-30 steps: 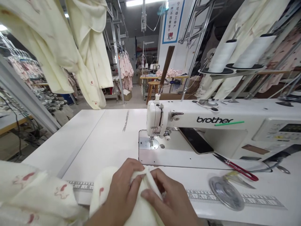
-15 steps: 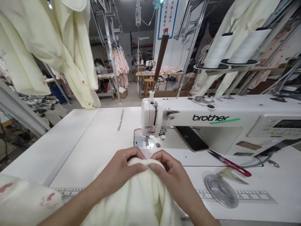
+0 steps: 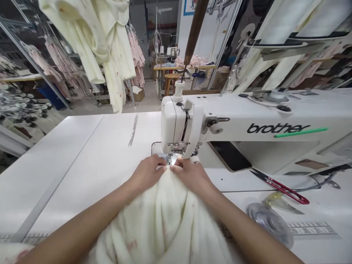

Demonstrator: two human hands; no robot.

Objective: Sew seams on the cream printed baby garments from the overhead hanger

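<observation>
A cream fabric piece [image 3: 165,223] with faint pink print lies bunched on the white table [image 3: 82,154] between my forearms. My left hand [image 3: 147,172] and my right hand [image 3: 189,176] both pinch its far edge, fingertips almost touching. They hold that edge right at the needle and presser foot [image 3: 172,158] of the white Brother sewing machine [image 3: 247,128]. The edge of the cloth under the foot is hidden by my fingers.
Red-handled thread snips [image 3: 283,185] and a clear plastic disc [image 3: 271,223] lie on the table to the right, by a printed ruler strip [image 3: 313,229]. Cream garments [image 3: 101,47] hang above the table's far left. Thread cones stand behind the machine.
Both hands have pushed the cloth edge forward from the table's near side up to the presser foot. The camera has leaned in closer to the machine.
</observation>
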